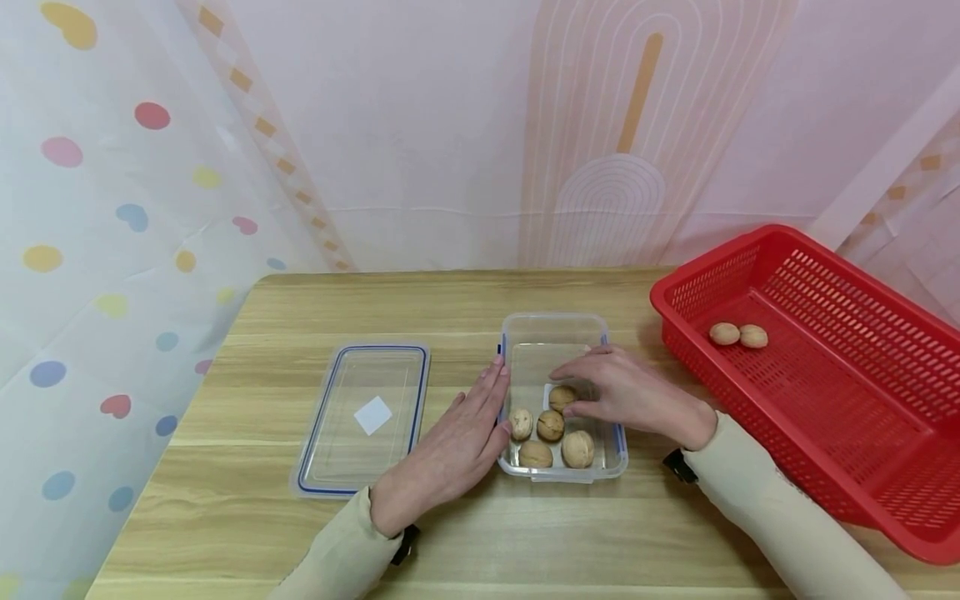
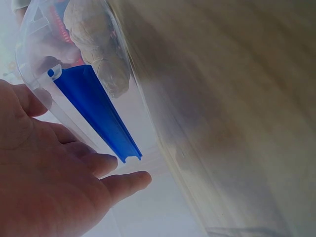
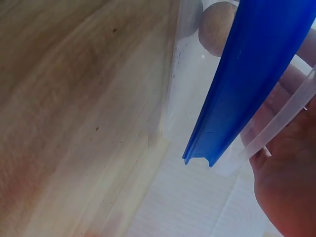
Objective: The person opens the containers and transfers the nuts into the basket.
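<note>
A clear plastic food box [image 1: 564,477] with blue side latches holds several walnuts [image 1: 577,450] toward its near end. My left hand [image 1: 465,433] rests along the box's left side with its fingers extended, close to the blue latch [image 2: 98,111] in the left wrist view. Reaching over the right rim, my right hand [image 1: 626,392] has its thumb beside a darker walnut [image 1: 562,398], and its other fingers arch above with a gap showing. Through the wall in the right wrist view, a walnut [image 3: 216,28] shows behind the other blue latch [image 3: 252,74].
Left of the box lies its clear lid [image 1: 337,417] with a blue seal and a white label. A red slotted basket [image 1: 847,417] stands at the right, with two walnuts [image 1: 738,335] in its far left corner. A patterned cloth hangs behind the wooden table [image 1: 480,550].
</note>
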`<state>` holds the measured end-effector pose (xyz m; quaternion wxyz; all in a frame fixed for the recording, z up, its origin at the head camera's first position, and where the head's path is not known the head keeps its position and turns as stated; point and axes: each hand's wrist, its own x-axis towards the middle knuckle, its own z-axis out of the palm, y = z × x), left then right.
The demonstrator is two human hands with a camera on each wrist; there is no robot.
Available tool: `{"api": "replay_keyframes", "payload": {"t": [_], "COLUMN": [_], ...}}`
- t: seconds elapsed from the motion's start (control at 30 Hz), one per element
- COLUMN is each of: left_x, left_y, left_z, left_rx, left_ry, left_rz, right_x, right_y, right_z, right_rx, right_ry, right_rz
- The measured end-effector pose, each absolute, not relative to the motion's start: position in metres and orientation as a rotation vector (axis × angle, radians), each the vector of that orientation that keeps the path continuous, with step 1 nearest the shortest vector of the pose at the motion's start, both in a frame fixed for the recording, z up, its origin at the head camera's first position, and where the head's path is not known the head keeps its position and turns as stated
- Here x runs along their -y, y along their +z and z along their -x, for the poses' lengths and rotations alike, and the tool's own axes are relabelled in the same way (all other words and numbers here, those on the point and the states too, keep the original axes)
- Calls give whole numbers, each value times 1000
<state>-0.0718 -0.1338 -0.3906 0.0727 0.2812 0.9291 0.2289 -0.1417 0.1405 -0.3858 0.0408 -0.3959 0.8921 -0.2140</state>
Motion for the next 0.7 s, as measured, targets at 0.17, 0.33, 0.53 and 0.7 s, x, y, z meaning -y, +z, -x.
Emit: {"api": "replay_keyframes", "payload": {"t": [0.17,0.33,0.53,0.7], "left_x": [134,134,134,134], "left_y": [-391,-391,-391,-390], "left_z": [72,72,71,72], "left_rx": [-2791,-2793,-2792,-2787], "left_ry": [689,689,686,688], "left_rz": [-845,-850,-850,-846], "right_x": [-138,-135,-132,-130], "right_y": [-384,-382,-380,-380], "right_z": [142,142,142,143], "right_rx": [-2726,-2709,-2713,-2726], "right_ry": [-615,-603,-537,-491], "right_rz": [1195,1185,1161,1189]}}
